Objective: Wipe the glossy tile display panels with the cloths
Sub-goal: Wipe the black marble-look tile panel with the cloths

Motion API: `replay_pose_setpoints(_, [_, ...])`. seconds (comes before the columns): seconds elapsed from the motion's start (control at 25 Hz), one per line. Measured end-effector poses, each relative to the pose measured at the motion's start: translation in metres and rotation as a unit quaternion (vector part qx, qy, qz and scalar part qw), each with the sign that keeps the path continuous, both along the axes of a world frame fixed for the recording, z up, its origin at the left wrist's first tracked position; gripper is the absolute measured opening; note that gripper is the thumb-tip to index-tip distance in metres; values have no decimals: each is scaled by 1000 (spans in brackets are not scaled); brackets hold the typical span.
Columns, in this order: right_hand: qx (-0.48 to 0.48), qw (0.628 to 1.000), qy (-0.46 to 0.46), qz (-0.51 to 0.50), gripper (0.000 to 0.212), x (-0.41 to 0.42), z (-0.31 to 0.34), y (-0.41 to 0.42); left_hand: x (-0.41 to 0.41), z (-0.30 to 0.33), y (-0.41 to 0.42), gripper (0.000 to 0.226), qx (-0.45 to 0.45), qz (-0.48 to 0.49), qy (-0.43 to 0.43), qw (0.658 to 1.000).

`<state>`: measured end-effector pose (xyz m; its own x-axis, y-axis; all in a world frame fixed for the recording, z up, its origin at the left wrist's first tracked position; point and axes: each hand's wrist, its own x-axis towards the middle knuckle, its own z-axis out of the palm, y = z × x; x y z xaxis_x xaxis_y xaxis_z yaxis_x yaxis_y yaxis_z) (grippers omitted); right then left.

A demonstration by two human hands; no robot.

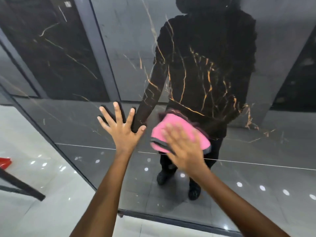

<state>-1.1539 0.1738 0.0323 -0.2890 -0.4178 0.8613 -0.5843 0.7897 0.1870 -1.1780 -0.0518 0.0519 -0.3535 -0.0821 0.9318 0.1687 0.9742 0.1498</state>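
A tall glossy black tile panel (196,74) with gold veins stands in front of me and mirrors my dark figure. My left hand (122,129) lies flat on it, fingers straight and spread. My right hand (184,147), blurred by motion, presses a pink cloth (171,132) with a grey edge flat against the panel, just right of the left hand. The fingers of the right hand look straight over the cloth.
Another dark veined panel (56,57) stands to the left behind a grey frame post (104,53). Glossy white floor tiles (42,177) lie at lower left, with a dark bar (20,183) and a red object (5,162) at the left edge.
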Motion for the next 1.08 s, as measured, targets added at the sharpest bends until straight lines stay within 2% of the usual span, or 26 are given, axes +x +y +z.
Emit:
replay_pose_setpoints(0.12, [-83, 992, -12, -91, 61, 8, -27, 71, -6, -6, -5, 67, -8, -19, 28, 999])
replay_pose_setpoints(0.16, [-136, 984, -30, -115, 63, 13, -32, 66, -7, -5, -4, 67, -9, -19, 30, 999])
replay_pose_setpoints(0.24, [-260, 954, -68, -129, 77, 14, -29, -2, -3, -1, -4, 64, -10, -30, 25, 999])
replay_pose_setpoints(0.28, [-264, 954, -69, -122, 80, 14, -27, -48, 3, 0, -7, 61, -16, -49, 19, 998])
replay_pose_setpoints(0.36, [-159, 982, -31, -101, 68, 12, -23, -110, 15, 0, -28, 56, -29, -93, 7, 995])
replay_pose_setpoints(0.44, [-63, 994, -7, -90, 66, 6, -13, -102, 25, 2, -79, 57, -24, -70, 15, 997])
replay_pose_setpoints(0.52, [-55, 993, 14, -99, 69, 9, -12, -68, 30, 6, -148, 61, -3, -15, 0, 1000])
replay_pose_setpoints(0.6, [-137, 979, -3, -148, 71, 15, -13, -64, 27, 6, -208, 58, 20, 28, -46, 998])
replay_pose_setpoints(0.68, [-275, 944, -39, -179, 90, 14, -10, -125, 17, -6, -239, 54, -1, 25, -75, 997])
replay_pose_setpoints(0.72, [-301, 935, -46, -179, 96, 12, -9, -171, 12, -13, -246, 54, -23, 11, -69, 997])
replay_pose_setpoints(0.76, [-257, 950, -34, -173, 97, 11, -8, -217, 7, -19, -249, 55, -40, -2, -56, 998])
replay_pose_setpoints(0.8, [-160, 975, -14, -154, 94, 11, -8, -250, 4, -20, -249, 56, -50, -9, -41, 998])
replay_pose_setpoints(0.84, [-43, 989, 1, -139, 91, 10, -5, -263, 1, -19, -250, 57, -58, -10, -27, 998])
replay_pose_setpoints(0.88, [24, 992, 16, -123, 85, 5, -1, -255, -1, -17, -251, 57, -63, -5, -19, 998])
replay_pose_setpoints(0.92, [20, 993, 39, -106, 80, 3, 8, -234, -3, -16, -252, 57, -65, -1, -15, 998])
replay_pose_setpoints(1.0, [-116, 986, 61, -106, 71, 2, 36, -185, -4, -20, -253, 58, -64, 4, -4, 998])
replay_pose_setpoints(1.08, [-286, 946, 38, -146, 72, -1, 62, -163, -6, -24, -254, 59, -55, -4, 5, 998])
